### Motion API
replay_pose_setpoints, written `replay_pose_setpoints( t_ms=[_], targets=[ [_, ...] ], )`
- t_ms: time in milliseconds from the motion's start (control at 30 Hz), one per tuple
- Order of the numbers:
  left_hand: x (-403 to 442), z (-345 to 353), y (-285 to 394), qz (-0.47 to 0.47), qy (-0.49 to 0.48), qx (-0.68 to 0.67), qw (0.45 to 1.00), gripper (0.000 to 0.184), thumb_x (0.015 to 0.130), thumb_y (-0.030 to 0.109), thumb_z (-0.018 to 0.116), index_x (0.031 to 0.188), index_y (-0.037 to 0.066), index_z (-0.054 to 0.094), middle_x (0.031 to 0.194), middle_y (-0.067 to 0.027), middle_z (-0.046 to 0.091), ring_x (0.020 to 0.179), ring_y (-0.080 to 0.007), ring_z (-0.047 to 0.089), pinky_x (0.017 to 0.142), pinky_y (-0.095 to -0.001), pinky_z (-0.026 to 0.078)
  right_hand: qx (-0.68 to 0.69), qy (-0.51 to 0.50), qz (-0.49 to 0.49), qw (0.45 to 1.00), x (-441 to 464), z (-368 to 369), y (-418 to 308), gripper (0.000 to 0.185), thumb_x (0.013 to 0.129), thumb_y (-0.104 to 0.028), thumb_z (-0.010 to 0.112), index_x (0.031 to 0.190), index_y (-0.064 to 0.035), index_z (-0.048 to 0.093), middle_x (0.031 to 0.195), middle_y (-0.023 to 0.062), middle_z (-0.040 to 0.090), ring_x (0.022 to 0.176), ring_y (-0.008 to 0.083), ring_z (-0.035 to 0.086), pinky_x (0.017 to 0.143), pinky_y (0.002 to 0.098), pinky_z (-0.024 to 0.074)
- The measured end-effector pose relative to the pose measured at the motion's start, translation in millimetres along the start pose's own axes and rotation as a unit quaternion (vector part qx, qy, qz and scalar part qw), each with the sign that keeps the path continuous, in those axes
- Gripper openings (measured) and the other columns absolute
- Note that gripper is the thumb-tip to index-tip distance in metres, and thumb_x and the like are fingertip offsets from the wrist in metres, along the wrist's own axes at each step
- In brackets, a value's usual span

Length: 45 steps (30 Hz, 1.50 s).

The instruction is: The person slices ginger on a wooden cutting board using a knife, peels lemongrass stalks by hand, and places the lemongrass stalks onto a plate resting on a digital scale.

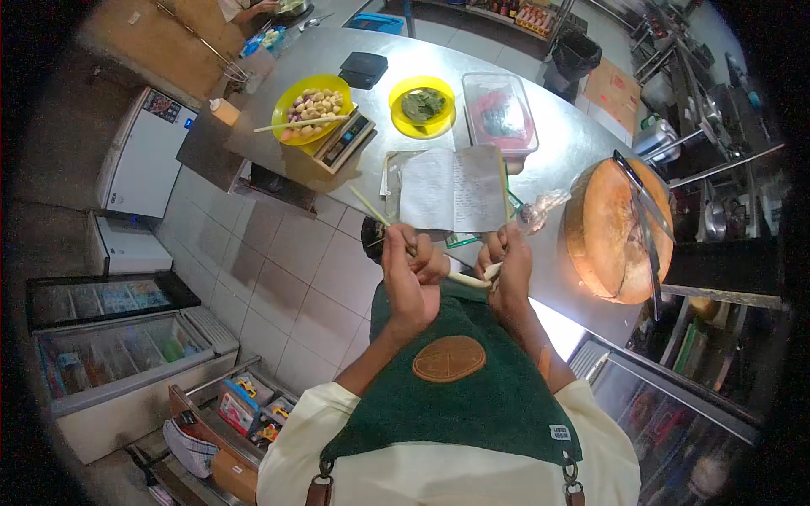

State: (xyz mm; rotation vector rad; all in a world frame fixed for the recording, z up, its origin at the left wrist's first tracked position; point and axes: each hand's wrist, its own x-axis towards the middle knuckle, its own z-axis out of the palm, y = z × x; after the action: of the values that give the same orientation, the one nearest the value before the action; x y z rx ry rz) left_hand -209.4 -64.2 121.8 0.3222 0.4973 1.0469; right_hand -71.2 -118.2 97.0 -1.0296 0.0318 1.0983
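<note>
My left hand [411,277] is closed around a pale lemongrass stalk [467,279], whose thin greenish part sticks up to the left past my fingers. The stalk's thick whitish end runs across to my right hand [508,271], whose fingers are also closed on it. Both hands are in front of the green apron, near the table's edge. Just beyond them lies an open notebook [453,190] with handwriting. A similar stalk [301,124] rests across a yellow bowl [278,105] of peeled shallots and garlic-like pieces, which stands on a scale [344,145].
A yellow dish [447,120] of green leaves and a clear lidded container [534,139] stand on the metal table [422,51]. To the right, knives [648,228] lie on a round wooden chopping block [595,253]. At the far upper left, another person's arm [251,12] shows near a pan.
</note>
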Motion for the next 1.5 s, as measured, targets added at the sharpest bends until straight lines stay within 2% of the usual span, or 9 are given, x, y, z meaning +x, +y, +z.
replay_pose_setpoints(
  t_ms=[467,633,767,900,1200,1267,1333,1367,1500],
  targets=[
    [-5.8,-7.1,29.1,0.129,0.098,-0.002,0.987,0.036,0.114,0.045,0.040,0.094,0.015,0.044,0.065,0.0039,0.026,0.051,-0.0076,0.021,0.050,-0.0276,0.024,0.144,-0.122,0.124,0.974,-2.4,9.0,-6.9,0.033,0.112,-0.038,0.046,0.091,-0.0136,0.044,0.063,-0.0026,0.033,0.042,0.0096,0.030,0.033,0.0259,0.0295],
    [-15.2,-82.6,157.9,0.418,0.161,0.017,0.894,0.036,0.110,0.048,0.048,0.093,0.016,0.049,0.068,0.0042,0.026,0.055,-0.0087,0.019,0.049,-0.0282,0.019,-0.010,-0.012,-0.032,0.999,17.6,-27.9,-44.4,0.036,0.109,-0.046,0.051,0.097,-0.0122,0.051,0.067,-0.0033,0.046,0.043,0.0082,0.037,0.036,0.0256,0.0320],
    [-33.3,-129.8,191.3,0.422,0.230,0.076,0.874,0.036,0.111,0.047,0.048,0.094,0.015,0.050,0.068,0.0036,0.027,0.054,-0.0087,0.020,0.049,-0.0282,0.019,-0.243,-0.142,0.090,0.955,6.2,-10.3,-25.4,0.029,0.106,-0.041,0.059,0.102,-0.0121,0.058,0.073,-0.0023,0.051,0.045,0.0056,0.038,0.037,0.0259,0.0305],
    [-43.4,-157.8,176.5,0.364,0.287,0.031,0.886,0.036,0.110,0.047,0.049,0.094,0.014,0.050,0.067,0.0031,0.028,0.053,-0.0082,0.021,0.048,-0.0274,0.021,-0.487,-0.361,-0.004,0.795,12.1,13.7,42.0,0.028,0.103,-0.033,0.066,0.109,-0.0053,0.061,0.080,0.0037,0.060,0.074,0.0161,0.061,0.068,0.0349,0.0518],
    [-83.7,-204.1,172.5,0.290,0.409,0.025,0.865,0.034,0.110,0.044,0.050,0.093,0.014,0.050,0.066,0.0037,0.029,0.050,-0.0076,0.021,0.047,-0.0264,0.021,-0.669,-0.310,0.116,0.666,96.9,-4.6,230.8,0.037,0.100,-0.037,0.059,0.109,-0.0014,0.063,0.093,0.0221,0.068,0.079,0.0375,0.067,0.075,0.0493,0.0520],
    [-104.0,-223.5,179.0,0.287,0.427,-0.006,0.858,0.031,0.111,0.041,0.049,0.094,0.015,0.052,0.065,0.0041,0.029,0.050,-0.0070,0.022,0.047,-0.0259,0.021,-0.711,-0.296,-0.019,0.638,150.2,-57.9,306.0,0.046,0.100,-0.040,0.054,0.123,-0.0012,0.061,0.114,0.0301,0.069,0.108,0.0501,0.066,0.094,0.0562,0.0528],
    [-122.0,-233.1,185.2,0.295,0.451,0.017,0.842,0.031,0.111,0.041,0.048,0.095,0.015,0.053,0.064,0.0041,0.029,0.049,-0.0071,0.022,0.047,-0.0258,0.021,-0.770,-0.268,0.045,0.577,197.3,-63.2,342.0,0.064,0.098,-0.045,0.054,0.144,-0.0004,0.047,0.133,0.0358,0.058,0.128,0.0490,0.057,0.110,0.0512,0.0461],
    [-128.2,-235.2,188.5,0.301,0.469,0.032,0.830,0.031,0.112,0.041,0.048,0.096,0.014,0.053,0.064,0.0041,0.029,0.049,-0.0071,0.023,0.047,-0.0256,0.022,-0.538,-0.356,-0.144,0.751,223.1,-108.8,391.6,0.067,0.098,-0.044,0.055,0.143,0.0036,0.045,0.141,0.0369,0.053,0.138,0.0486,0.047,0.117,0.0489,0.0395],
    [-141.9,-237.5,199.3,0.301,0.464,0.018,0.833,0.032,0.113,0.040,0.044,0.097,0.014,0.054,0.063,0.0039,0.030,0.049,-0.0079,0.026,0.048,-0.0246,0.024,-0.732,-0.299,-0.054,0.610,198.2,-16.8,330.5,0.057,0.092,-0.039,0.065,0.132,0.0006,0.058,0.135,0.0257,0.061,0.132,0.0414,0.052,0.113,0.0478,0.0426]
  ],
)
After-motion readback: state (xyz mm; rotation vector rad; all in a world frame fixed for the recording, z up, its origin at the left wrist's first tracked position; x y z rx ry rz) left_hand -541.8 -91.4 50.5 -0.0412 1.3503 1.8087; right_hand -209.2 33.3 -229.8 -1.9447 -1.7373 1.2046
